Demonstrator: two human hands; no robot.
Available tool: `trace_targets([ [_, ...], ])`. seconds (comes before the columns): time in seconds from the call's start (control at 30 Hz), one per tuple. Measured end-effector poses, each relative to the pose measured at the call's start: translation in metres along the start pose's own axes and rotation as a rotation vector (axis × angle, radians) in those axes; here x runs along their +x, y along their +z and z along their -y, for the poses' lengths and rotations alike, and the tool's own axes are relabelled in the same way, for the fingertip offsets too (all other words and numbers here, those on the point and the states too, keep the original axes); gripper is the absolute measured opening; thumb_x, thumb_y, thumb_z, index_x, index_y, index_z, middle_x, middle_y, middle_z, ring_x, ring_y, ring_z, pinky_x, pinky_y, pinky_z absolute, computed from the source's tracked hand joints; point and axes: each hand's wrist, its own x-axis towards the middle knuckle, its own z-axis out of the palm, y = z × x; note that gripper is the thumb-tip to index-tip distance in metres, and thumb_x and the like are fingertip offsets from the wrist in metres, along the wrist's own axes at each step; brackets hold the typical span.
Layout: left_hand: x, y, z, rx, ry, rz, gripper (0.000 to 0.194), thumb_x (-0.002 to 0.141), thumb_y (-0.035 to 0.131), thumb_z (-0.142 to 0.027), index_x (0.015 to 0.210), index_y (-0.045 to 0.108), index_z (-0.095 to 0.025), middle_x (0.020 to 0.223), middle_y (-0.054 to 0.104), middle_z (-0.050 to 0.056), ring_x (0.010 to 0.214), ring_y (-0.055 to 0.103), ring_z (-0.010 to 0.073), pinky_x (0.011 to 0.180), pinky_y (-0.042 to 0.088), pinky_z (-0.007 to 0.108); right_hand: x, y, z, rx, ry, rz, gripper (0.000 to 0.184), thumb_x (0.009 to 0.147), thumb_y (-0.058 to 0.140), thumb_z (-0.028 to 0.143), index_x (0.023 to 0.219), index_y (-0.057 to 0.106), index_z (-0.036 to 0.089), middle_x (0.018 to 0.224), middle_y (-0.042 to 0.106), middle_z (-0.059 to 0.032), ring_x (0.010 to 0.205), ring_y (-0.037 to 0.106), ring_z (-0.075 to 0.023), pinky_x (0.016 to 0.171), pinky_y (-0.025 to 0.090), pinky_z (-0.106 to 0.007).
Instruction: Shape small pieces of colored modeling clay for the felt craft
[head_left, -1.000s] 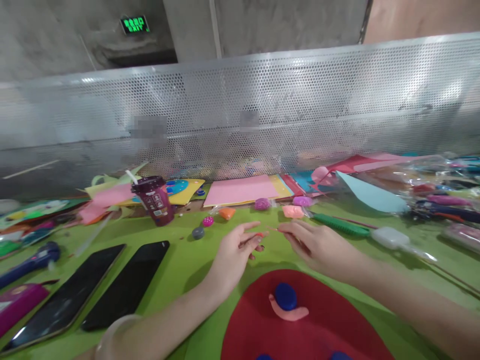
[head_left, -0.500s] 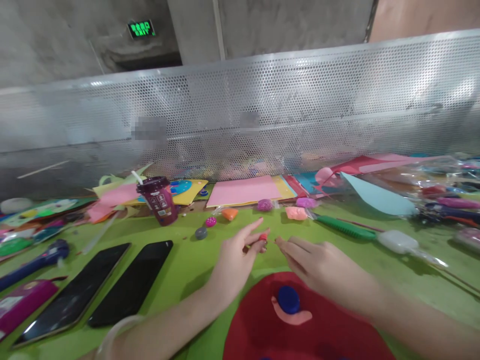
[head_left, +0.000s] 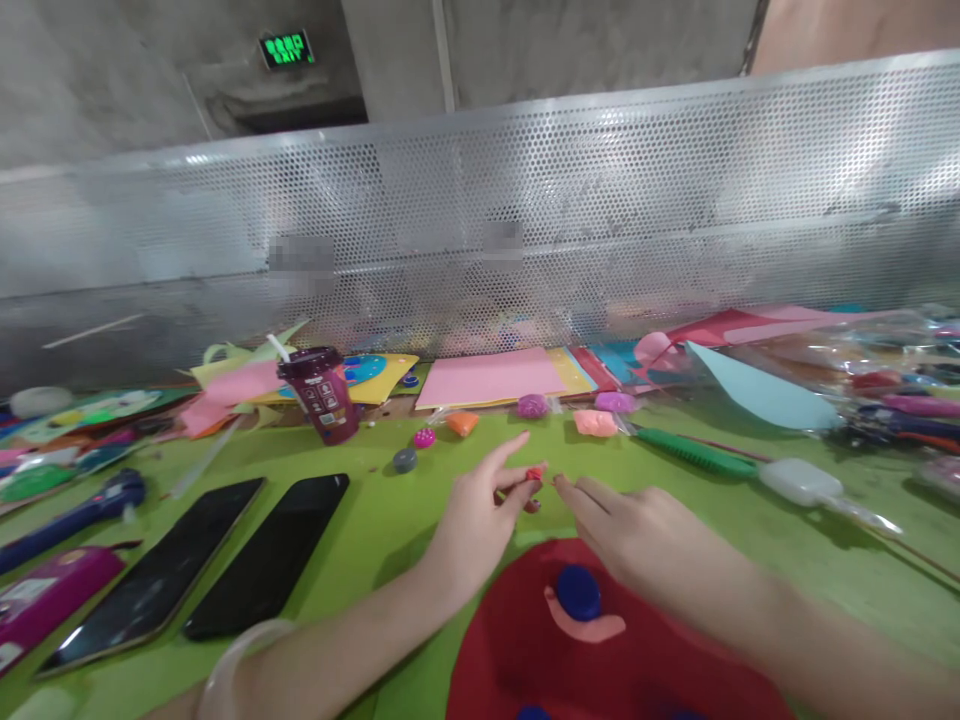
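My left hand (head_left: 480,515) pinches a small red clay bit (head_left: 534,474) between thumb and fingers, index finger stretched out. My right hand (head_left: 637,535) reaches toward that bit from the right, fingertips close together just beside it; whether it holds anything I cannot make out. Both hands hover over the green table cover (head_left: 390,510). In front of them lies a red felt piece (head_left: 510,650) carrying a blue clay disc (head_left: 577,592) on a pink clay strip (head_left: 589,628).
Two black phones (head_left: 270,555) lie at the left. A dark purple cup (head_left: 324,394) with a straw stands behind them. Clay lumps (head_left: 594,422), coloured paper sheets (head_left: 491,377), a green-handled tool (head_left: 682,452) and packets line the back, under a perforated metal screen (head_left: 525,210).
The left fingers have closed more tightly on the red bit. The right hand's fingertips have drawn in closer to it. The view has shifted slightly.
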Motion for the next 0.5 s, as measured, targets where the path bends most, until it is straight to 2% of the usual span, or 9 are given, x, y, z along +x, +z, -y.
trace_targets([
  [0.13,0.001,0.0,0.001,-0.036,-0.028,0.009,0.047,0.082,0.054,-0.027,0.128,0.043,-0.019,0.098,0.07,0.007,0.068,0.066,0.0152,0.062,0.048,0.026,0.0,0.001,-0.002,0.043,0.033,0.038,0.041,0.067,0.043,-0.005,0.106,0.052,0.006,0.082,0.061,-0.006,0.044,0.049,-0.0109,0.04,0.022,-0.029],
  [0.27,0.002,0.0,0.004,-0.093,-0.07,0.015,0.048,0.082,0.055,-0.028,0.127,0.044,-0.019,0.098,0.07,0.008,0.068,0.066,0.0158,0.053,0.045,0.023,0.0,0.006,-0.005,0.122,0.077,0.023,0.034,0.074,0.044,0.001,0.107,0.051,0.007,0.08,0.06,-0.0051,0.043,0.048,-0.0118,0.041,0.02,-0.031],
  [0.4,0.005,0.0,0.004,-0.141,-0.132,-0.01,0.049,0.08,0.057,-0.025,0.127,0.043,-0.016,0.097,0.069,0.01,0.066,0.065,0.0152,0.047,0.043,0.021,0.0,0.01,-0.009,0.243,0.169,0.005,0.023,0.081,0.041,0.005,0.099,0.055,0.011,0.075,0.06,-0.0035,0.048,0.052,-0.0124,0.043,0.025,-0.029],
  [0.5,0.007,0.0,0.005,-0.17,-0.154,-0.02,0.047,0.081,0.055,-0.021,0.126,0.043,-0.014,0.099,0.068,0.011,0.065,0.064,0.0135,0.046,0.043,0.02,0.001,0.011,-0.014,0.33,0.237,-0.002,0.023,0.084,0.04,0.008,0.097,0.058,0.013,0.075,0.062,-0.0043,0.055,0.057,-0.0133,0.047,0.033,-0.026],
])
